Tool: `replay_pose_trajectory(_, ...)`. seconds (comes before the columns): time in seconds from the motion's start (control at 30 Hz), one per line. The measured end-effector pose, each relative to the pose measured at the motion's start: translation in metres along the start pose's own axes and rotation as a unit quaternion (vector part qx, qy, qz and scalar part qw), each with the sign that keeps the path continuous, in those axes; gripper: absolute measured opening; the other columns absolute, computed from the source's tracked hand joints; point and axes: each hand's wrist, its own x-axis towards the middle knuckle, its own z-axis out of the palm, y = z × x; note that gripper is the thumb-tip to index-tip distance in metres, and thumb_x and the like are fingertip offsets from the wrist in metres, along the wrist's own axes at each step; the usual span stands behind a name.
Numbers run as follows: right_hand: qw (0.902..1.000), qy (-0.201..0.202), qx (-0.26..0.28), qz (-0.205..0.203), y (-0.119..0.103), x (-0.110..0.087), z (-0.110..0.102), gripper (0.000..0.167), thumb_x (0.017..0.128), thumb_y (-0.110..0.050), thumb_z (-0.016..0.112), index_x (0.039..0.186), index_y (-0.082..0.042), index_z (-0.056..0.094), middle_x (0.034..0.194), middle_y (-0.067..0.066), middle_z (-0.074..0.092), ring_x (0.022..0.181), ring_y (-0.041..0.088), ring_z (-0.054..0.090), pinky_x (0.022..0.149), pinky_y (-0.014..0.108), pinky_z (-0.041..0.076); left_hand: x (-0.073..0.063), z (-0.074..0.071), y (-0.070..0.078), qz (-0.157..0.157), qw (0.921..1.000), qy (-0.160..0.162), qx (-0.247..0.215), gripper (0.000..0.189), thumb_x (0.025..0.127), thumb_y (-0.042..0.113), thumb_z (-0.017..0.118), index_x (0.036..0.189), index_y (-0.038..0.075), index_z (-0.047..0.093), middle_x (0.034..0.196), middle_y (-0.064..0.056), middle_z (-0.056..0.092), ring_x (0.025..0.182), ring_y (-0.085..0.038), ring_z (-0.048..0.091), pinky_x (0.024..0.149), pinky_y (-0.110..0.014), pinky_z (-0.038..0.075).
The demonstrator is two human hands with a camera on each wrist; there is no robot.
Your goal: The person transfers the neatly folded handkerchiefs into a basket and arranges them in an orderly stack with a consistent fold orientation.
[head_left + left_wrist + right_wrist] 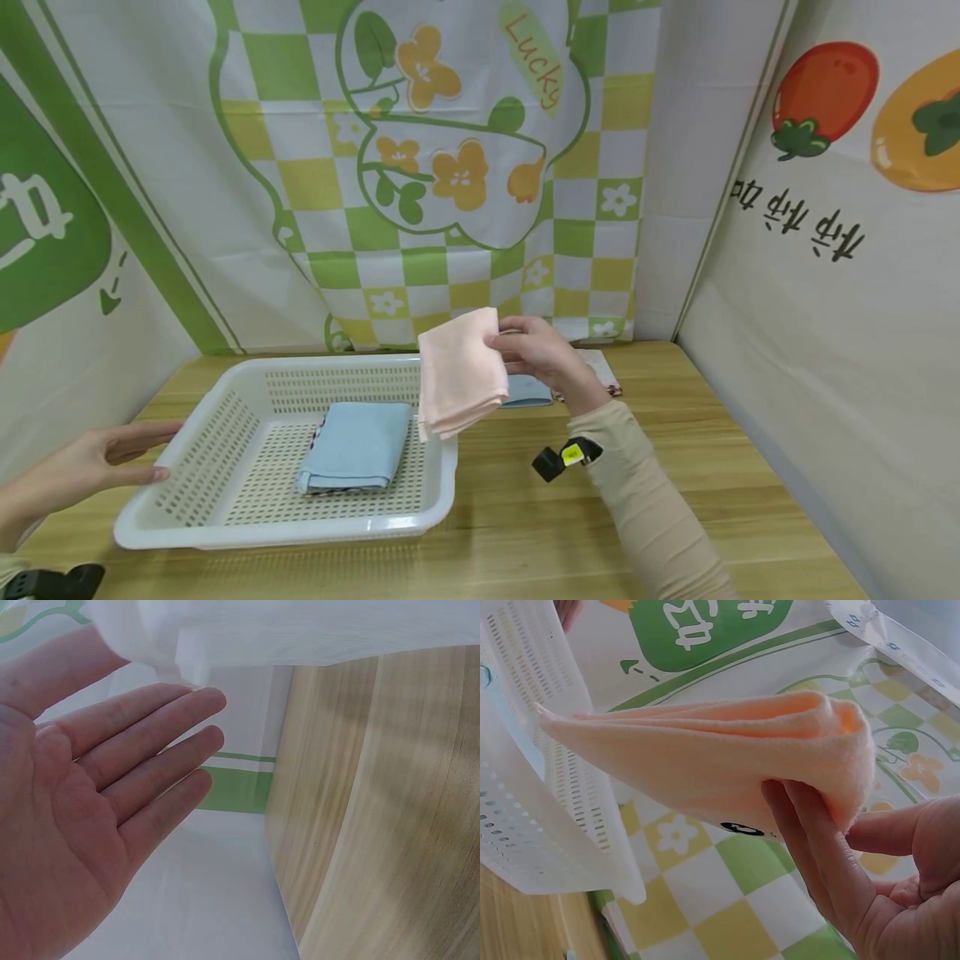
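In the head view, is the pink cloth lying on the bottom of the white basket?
No, the right hand holds the pink cloth up in the air, while a blue cloth lies in the white basket.

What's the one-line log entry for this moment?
right hand: holds folded peach cloth; left hand: beside white basket; folded blue cloth: inside basket

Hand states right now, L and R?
Left hand: open, fingers nearly straight, beside the white perforated plastic basket.
Right hand: closed, holding the folded pale-pink cloth between thumb and fingers.
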Motion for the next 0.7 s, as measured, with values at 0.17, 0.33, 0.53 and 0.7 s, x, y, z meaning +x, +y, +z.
replay_pose_trajectory(0.17, 1.0000, -0.003, 0.001, 0.003, 0.000, 0.003, 0.004, 0.037, 0.094, -0.012, 0.058, 0.127, 0.003, 0.051, 0.110, 0.018, 0.065, 0.089, 0.018, 0.069, 0.082, 0.035, 0.056, 0.001, 0.000, 0.002, -0.011, 0.9999, -0.004, 0.003, 0.067, 0.090, 0.027, 0.066, 0.140, -0.006, 0.039, 0.136, -0.021, 0.050, 0.116, -0.047, 0.051, 0.077, -0.056, 0.051)
replay_pose_trajectory(0.33, 0.9999, -0.004, 0.012, 0.006, 0.000, 0.008, 0.010, 0.037, 0.094, -0.010, 0.058, 0.126, 0.006, 0.050, 0.106, 0.017, 0.065, 0.083, 0.017, 0.068, 0.080, 0.033, 0.057, 0.000, 0.000, 0.004, -0.015, 0.9999, -0.007, -0.003, 0.068, 0.090, 0.028, 0.065, 0.141, -0.007, 0.037, 0.136, -0.020, 0.050, 0.118, -0.061, 0.038, 0.077, -0.060, 0.049)
replay_pose_trajectory(0.53, 0.9999, -0.010, 0.006, 0.009, 0.001, 0.011, 0.016, 0.037, 0.094, -0.010, 0.058, 0.127, 0.005, 0.050, 0.107, 0.018, 0.064, 0.081, 0.016, 0.068, 0.078, 0.033, 0.058, -0.001, -0.001, 0.007, -0.020, 0.9998, -0.008, 0.000, 0.068, 0.090, 0.029, 0.065, 0.141, -0.007, 0.037, 0.135, -0.018, 0.051, 0.118, -0.060, 0.039, 0.077, -0.059, 0.049)
replay_pose_trajectory(0.7, 0.9998, -0.014, 0.004, 0.013, 0.002, 0.015, 0.021, 0.038, 0.094, -0.009, 0.058, 0.127, 0.005, 0.049, 0.112, 0.021, 0.063, 0.080, 0.015, 0.067, 0.080, 0.033, 0.057, -0.001, -0.001, 0.008, -0.023, 0.9996, -0.017, -0.006, 0.069, 0.091, 0.029, 0.064, 0.141, -0.008, 0.034, 0.139, -0.037, 0.039, 0.119, -0.061, 0.037, 0.076, -0.060, 0.049)
